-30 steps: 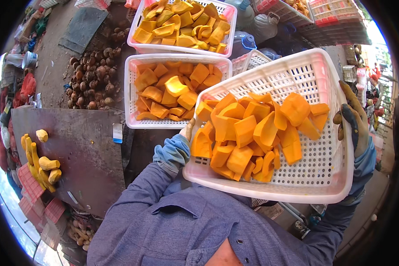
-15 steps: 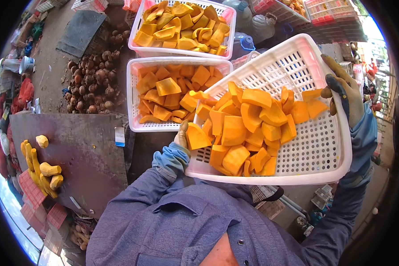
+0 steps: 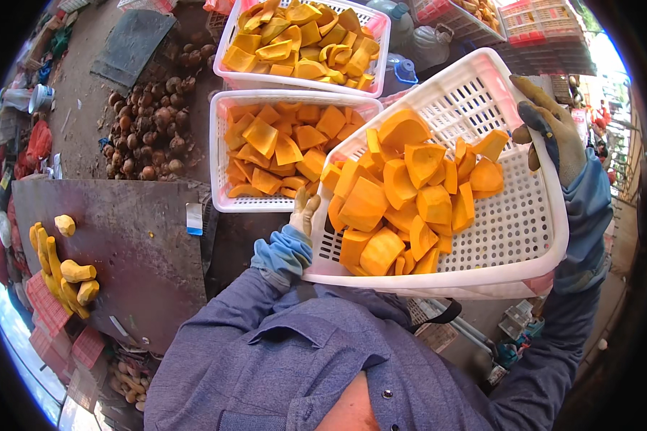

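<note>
I hold a white plastic basket point(image 3: 507, 241) at a tilt in front of my body, its left side lower and overlapping another basket. Cut orange pumpkin chunks point(image 3: 363, 205) are heaped toward its left end. My right hand point(image 3: 557, 133), in a soiled glove, is closed on the right rim. At the left rim is my gloved left hand point(image 3: 304, 213), its fingers bent against the edge and partly hidden. Just beyond it, a second white basket point(image 3: 218, 154) holds more orange chunks point(image 3: 260, 136).
Behind stands a third basket point(image 3: 302, 85) of yellower pumpkin pieces. Peeled long pumpkins point(image 3: 68, 276) lie on the dark board point(image 3: 133, 251) at left. Round brown vegetables point(image 3: 147, 133) are piled on the ground. Large plastic bottles point(image 3: 430, 44) and stacked crates point(image 3: 546, 29) stand at the back right.
The chunks in my held basket have shifted and bunched up. The chunk beside my left hand has left that spot. The pieces atop the second basket lie differently. My right hand still grips the rim.
</note>
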`<control>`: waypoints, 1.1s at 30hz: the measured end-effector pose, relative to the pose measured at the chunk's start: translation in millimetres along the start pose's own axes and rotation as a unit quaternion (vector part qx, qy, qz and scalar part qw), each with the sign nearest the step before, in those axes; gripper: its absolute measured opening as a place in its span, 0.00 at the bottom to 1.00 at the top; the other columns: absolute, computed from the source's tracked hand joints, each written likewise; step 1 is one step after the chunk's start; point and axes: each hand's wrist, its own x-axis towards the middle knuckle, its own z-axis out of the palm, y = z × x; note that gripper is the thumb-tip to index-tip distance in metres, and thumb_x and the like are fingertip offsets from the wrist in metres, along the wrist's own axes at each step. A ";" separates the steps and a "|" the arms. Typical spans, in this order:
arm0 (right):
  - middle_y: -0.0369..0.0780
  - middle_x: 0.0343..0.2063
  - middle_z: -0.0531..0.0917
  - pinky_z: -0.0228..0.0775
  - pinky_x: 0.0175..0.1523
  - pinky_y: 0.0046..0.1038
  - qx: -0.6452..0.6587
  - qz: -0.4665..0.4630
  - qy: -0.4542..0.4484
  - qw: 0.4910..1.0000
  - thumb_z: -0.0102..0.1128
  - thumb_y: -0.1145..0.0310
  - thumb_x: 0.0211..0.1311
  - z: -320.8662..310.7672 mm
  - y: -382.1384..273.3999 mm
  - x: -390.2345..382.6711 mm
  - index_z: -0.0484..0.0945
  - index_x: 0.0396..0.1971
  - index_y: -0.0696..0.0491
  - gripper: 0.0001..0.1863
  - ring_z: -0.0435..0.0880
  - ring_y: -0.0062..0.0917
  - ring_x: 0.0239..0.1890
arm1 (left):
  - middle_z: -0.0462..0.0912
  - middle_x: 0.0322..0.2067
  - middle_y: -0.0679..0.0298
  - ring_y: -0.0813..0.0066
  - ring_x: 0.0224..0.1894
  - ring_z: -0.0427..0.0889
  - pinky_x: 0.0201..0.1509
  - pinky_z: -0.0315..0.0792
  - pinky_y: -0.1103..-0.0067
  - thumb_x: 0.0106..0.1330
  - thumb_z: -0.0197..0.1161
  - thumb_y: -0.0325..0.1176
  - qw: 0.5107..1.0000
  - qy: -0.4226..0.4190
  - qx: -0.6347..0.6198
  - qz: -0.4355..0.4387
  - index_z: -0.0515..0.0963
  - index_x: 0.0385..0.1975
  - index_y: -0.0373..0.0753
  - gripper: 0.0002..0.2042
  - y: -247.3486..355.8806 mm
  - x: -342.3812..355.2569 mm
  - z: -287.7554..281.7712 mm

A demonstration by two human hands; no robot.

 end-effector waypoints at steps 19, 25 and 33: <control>0.40 0.25 0.85 0.61 0.15 0.13 -0.047 -0.088 -0.026 0.995 0.62 0.49 0.69 34.3 -19.0 1.9 0.70 0.68 0.57 0.36 0.76 0.12 0.13 | 0.70 0.66 0.50 0.63 0.64 0.73 0.69 0.68 0.73 0.69 0.67 0.41 0.979 0.152 0.121 0.066 0.50 0.77 0.34 0.42 -43.7 49.2 -43.8; 0.41 0.26 0.86 0.65 0.17 0.14 -0.083 -0.100 -0.055 0.990 0.60 0.49 0.70 28.4 -14.2 0.4 0.70 0.68 0.57 0.35 0.77 0.12 0.14 | 0.71 0.65 0.50 0.54 0.65 0.74 0.66 0.74 0.68 0.76 0.57 0.42 0.990 0.002 -0.137 0.015 0.57 0.73 0.38 0.30 -21.5 24.8 -21.8; 0.41 0.26 0.87 0.66 0.16 0.12 -0.016 -0.072 -0.013 0.997 0.61 0.52 0.71 32.4 -15.7 1.8 0.70 0.68 0.56 0.33 0.78 0.14 0.13 | 0.79 0.56 0.54 0.60 0.52 0.83 0.54 0.80 0.60 0.74 0.55 0.56 0.978 0.194 -0.048 0.066 0.71 0.64 0.43 0.27 -2.5 30.3 -8.2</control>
